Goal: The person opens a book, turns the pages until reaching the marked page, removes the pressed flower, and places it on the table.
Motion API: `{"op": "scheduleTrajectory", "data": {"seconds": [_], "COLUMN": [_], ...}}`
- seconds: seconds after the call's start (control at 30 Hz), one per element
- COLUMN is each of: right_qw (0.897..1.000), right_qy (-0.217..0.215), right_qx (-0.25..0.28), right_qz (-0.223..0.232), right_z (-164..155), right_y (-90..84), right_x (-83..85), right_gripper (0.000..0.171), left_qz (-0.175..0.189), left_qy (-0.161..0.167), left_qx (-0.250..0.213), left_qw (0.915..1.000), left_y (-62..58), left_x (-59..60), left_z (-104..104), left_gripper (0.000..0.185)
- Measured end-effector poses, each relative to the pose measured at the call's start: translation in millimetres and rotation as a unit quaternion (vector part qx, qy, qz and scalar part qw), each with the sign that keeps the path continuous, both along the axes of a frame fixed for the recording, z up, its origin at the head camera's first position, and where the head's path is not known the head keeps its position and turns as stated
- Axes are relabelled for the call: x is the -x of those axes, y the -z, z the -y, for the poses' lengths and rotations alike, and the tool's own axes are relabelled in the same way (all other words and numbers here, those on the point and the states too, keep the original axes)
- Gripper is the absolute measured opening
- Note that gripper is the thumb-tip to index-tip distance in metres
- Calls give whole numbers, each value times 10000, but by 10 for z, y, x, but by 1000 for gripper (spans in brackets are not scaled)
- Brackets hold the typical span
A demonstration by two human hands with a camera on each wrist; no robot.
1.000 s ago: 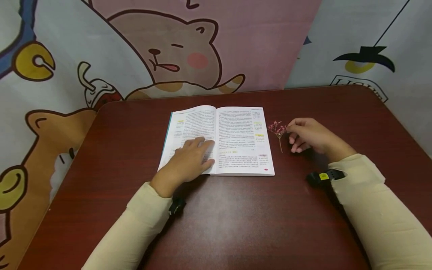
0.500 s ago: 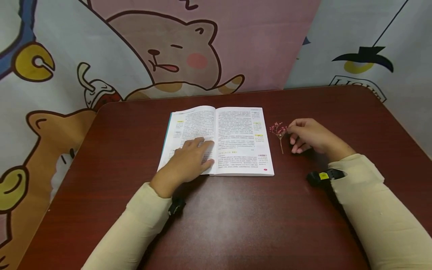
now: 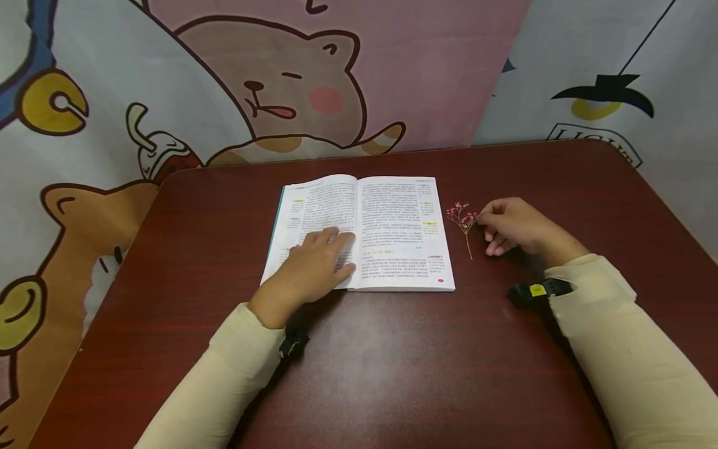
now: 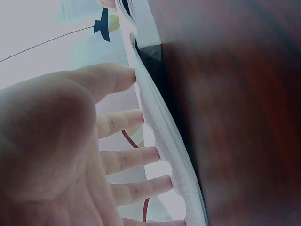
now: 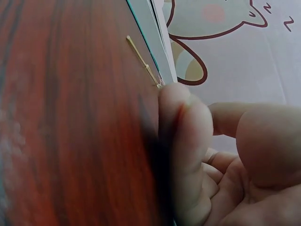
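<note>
An open book (image 3: pixel 401 234) lies on the brown table, its pages covered in small print. My left hand (image 3: pixel 314 265) rests on its left page with fingers spread; in the left wrist view the fingertips (image 4: pixel 162 183) press against the paper. Just off the book's right edge is a small sprig of pink flowers (image 3: pixel 462 216) with a thin, pale stem. At the sprig's right side my right hand (image 3: pixel 513 227) pinches it between thumb and forefinger, the other fingers curled. The right wrist view shows the stem (image 5: pixel 143 62) beyond the fingertips, while the blossoms are mostly hidden by them.
The dark red-brown table (image 3: pixel 392 362) reaches back to a wall hanging (image 3: pixel 426 75) printed with cartoon animals. Black bands with small devices sit at both wrists, the right one (image 3: pixel 538 292) close above the tabletop.
The sprig has shifted and turned very slightly at the right fingertips, its stem end a little lower and to the right. The left hand stays on the page.
</note>
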State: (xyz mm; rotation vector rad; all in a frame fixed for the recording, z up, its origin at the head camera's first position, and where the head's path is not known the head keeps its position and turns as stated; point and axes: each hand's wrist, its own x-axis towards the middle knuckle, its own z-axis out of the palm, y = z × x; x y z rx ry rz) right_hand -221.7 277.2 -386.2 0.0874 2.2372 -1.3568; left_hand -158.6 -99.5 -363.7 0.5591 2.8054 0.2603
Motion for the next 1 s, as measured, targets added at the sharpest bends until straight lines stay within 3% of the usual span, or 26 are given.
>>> {"op": "scheduleTrajectory", "data": {"seconds": [1.0], "right_qw": [9994], "right_qy": [1], "right_qx": [-258], "right_qz": [-248], "right_z": [30], "right_y": [13], "right_x": [-10], "right_gripper": [25], "left_qz": [-4], "left_qy": [51], "left_qx": [17], "left_qw": [10000], "left_y": [-2], "left_x": [-5], "left_z": [3], "left_gripper": [59]}}
